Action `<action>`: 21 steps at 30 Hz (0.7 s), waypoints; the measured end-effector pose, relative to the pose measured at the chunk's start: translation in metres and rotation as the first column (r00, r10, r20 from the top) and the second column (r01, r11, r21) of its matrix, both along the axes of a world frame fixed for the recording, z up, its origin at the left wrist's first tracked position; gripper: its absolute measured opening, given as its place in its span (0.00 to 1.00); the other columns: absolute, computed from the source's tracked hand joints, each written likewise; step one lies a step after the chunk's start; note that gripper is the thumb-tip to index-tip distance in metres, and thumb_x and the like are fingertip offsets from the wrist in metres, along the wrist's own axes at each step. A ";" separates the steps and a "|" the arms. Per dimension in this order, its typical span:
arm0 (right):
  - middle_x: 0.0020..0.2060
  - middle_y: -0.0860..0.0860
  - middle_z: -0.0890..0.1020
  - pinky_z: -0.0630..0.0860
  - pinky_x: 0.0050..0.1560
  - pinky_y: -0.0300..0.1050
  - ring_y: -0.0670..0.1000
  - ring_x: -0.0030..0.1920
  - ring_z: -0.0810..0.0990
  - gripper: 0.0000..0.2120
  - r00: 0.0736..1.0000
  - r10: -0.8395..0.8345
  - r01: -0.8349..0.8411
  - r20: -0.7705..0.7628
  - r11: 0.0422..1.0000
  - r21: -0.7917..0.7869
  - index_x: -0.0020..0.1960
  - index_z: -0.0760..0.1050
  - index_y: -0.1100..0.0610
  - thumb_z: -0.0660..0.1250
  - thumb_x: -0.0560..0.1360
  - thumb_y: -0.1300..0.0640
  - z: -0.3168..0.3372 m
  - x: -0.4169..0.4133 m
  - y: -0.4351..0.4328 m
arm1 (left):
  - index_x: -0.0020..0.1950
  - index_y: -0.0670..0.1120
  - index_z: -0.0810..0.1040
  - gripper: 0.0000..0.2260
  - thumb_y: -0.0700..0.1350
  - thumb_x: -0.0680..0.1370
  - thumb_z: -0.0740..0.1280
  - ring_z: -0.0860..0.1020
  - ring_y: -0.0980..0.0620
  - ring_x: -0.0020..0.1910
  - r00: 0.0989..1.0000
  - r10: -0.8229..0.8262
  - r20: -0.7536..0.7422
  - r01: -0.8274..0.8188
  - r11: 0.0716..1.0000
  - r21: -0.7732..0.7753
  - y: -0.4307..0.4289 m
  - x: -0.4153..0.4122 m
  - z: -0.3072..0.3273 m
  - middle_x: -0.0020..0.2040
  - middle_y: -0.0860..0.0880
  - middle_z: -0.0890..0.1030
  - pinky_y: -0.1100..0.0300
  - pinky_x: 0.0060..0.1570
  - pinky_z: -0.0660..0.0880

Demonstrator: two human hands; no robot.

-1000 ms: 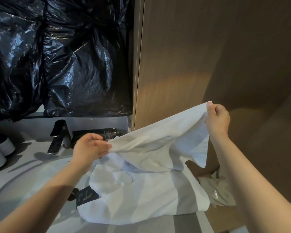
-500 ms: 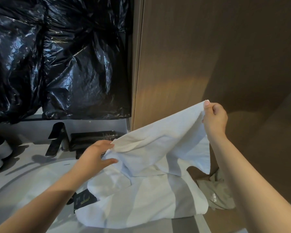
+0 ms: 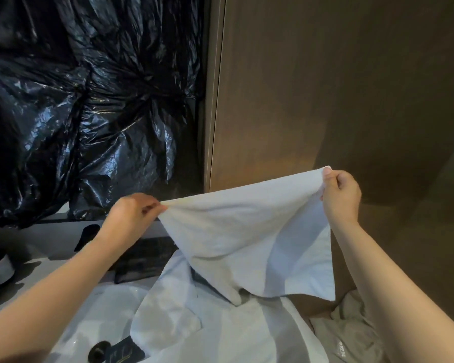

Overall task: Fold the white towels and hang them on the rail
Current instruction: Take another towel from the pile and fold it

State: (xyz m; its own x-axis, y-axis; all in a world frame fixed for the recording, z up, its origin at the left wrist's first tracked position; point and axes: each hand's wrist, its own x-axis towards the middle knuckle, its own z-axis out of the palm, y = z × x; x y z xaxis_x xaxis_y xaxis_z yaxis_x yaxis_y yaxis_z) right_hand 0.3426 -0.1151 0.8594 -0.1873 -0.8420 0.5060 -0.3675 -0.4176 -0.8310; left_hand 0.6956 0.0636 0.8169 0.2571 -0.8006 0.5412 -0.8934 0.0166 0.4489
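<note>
Head view: left hand (image 3: pixel 131 213), right hand (image 3: pixel 340 196) each grip white towel (image 3: pixel 249 237) corner, pinched tight.

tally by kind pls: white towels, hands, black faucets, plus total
white towels: 2, the held towel and the lying towel
hands: 2, the left hand and the right hand, each pinching a top corner of the held towel
black faucet: 1
total: 5
</note>
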 end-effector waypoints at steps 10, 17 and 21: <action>0.37 0.49 0.81 0.72 0.37 0.36 0.45 0.36 0.81 0.10 0.999 0.022 -0.020 0.039 0.997 -0.070 0.43 0.77 0.50 0.65 0.79 0.47 0.099 -0.010 -0.016 | 0.45 0.44 0.84 0.04 0.43 0.73 0.75 0.76 0.62 0.33 0.987 0.061 -0.149 -0.114 0.918 -0.380 -0.043 0.011 0.135 0.36 0.49 0.82 0.75 0.31 0.70; 0.34 0.48 0.74 0.66 0.33 0.43 0.48 0.35 0.73 0.15 0.986 -0.156 0.143 -0.052 0.970 -0.195 0.43 0.73 0.56 0.60 0.80 0.46 0.121 -0.010 -0.007 | 0.49 0.41 0.80 0.06 0.44 0.78 0.68 0.71 0.58 0.31 0.992 0.085 -0.089 -0.113 0.916 -0.384 -0.049 0.003 0.156 0.33 0.52 0.75 0.63 0.29 0.64; 0.38 0.52 0.74 0.68 0.40 0.48 0.52 0.40 0.72 0.15 0.970 -0.202 0.161 -0.133 0.950 -0.269 0.43 0.69 0.58 0.56 0.82 0.49 0.121 -0.008 0.003 | 0.49 0.42 0.71 0.07 0.45 0.81 0.60 0.69 0.54 0.33 0.969 0.063 -0.239 -0.140 0.936 -0.323 -0.051 -0.008 0.155 0.35 0.51 0.71 0.60 0.29 0.61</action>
